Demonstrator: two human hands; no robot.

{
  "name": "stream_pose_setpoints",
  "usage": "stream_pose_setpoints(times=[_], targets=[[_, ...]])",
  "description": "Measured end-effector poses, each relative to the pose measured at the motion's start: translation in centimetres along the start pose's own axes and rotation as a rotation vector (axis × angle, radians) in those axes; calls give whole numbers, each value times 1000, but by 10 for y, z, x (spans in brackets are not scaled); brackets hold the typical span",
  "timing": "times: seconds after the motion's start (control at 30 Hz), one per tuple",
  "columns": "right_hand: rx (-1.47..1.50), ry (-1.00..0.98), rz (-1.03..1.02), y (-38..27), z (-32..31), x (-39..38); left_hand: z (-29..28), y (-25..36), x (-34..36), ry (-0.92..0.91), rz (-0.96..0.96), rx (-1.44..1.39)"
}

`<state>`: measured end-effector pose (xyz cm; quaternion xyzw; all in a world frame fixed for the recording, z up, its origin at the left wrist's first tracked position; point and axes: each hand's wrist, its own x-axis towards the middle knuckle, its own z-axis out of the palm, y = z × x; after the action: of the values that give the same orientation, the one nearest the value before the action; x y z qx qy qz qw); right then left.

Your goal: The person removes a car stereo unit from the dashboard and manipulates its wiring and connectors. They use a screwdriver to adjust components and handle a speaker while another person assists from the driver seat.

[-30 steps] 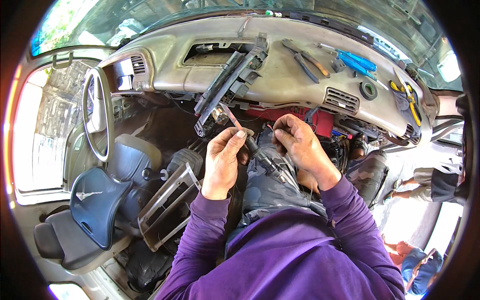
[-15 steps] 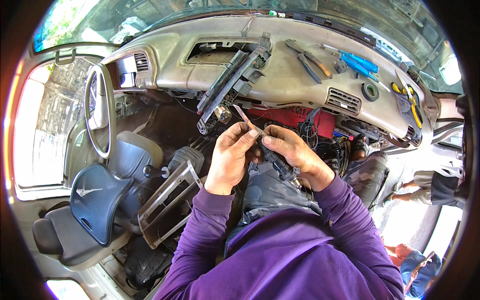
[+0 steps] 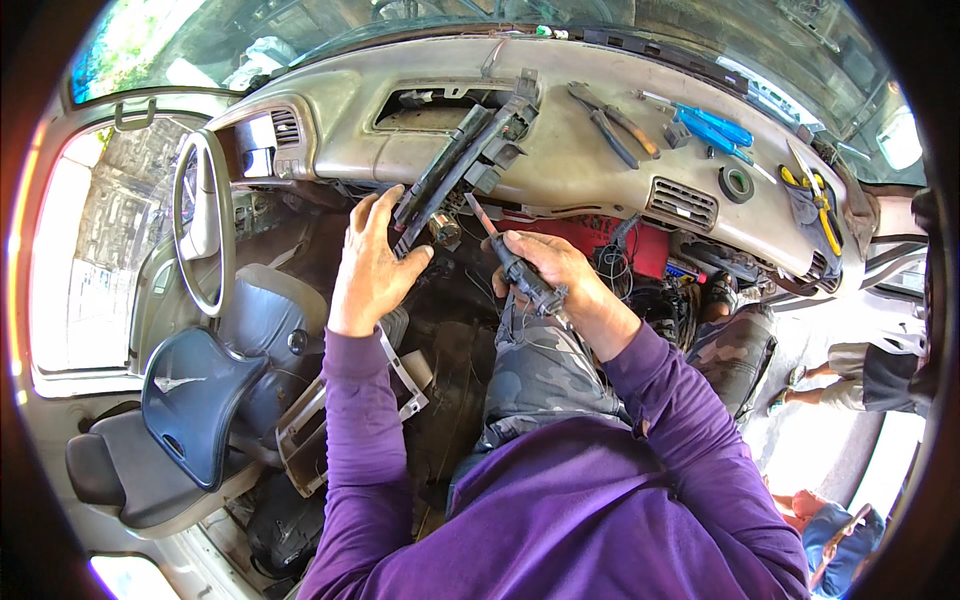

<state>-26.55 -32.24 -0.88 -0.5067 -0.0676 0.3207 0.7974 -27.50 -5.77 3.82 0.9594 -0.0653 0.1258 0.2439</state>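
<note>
My right hand is closed round a dark, long device with a thin reddish strip and pointed end reaching up from it; its exact kind is unclear. My left hand has its fingers apart and nothing in it. Its fingertips are beside the lower end of a long black plastic assembly, which leans from the dashboard; whether they touch it I cannot tell. Under the assembly hangs a small round metal part.
On the dashboard lie pliers, blue-handled tools, a tape roll and yellow-handled cutters. A steering wheel and a loose trim frame are at the left. Loose wires hang below the dashboard.
My left hand has let go of the device and moved left and up, to beside the black assembly. My right hand keeps the device, now lower and slightly left.
</note>
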Motion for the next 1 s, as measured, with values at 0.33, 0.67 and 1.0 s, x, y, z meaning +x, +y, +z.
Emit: stream_pose_setpoints(times=[0.33, 0.67, 1.0], targets=[[239, -31, -10, 26, -5, 18, 33, -10, 9, -57, -184, -230], [234, -75, 29, 17, 0, 9, 40, -25, 10, -49, -186, -403], [4, 13, 1, 8, -2, 3, 21, -16, 17, -144, -218, -337]])
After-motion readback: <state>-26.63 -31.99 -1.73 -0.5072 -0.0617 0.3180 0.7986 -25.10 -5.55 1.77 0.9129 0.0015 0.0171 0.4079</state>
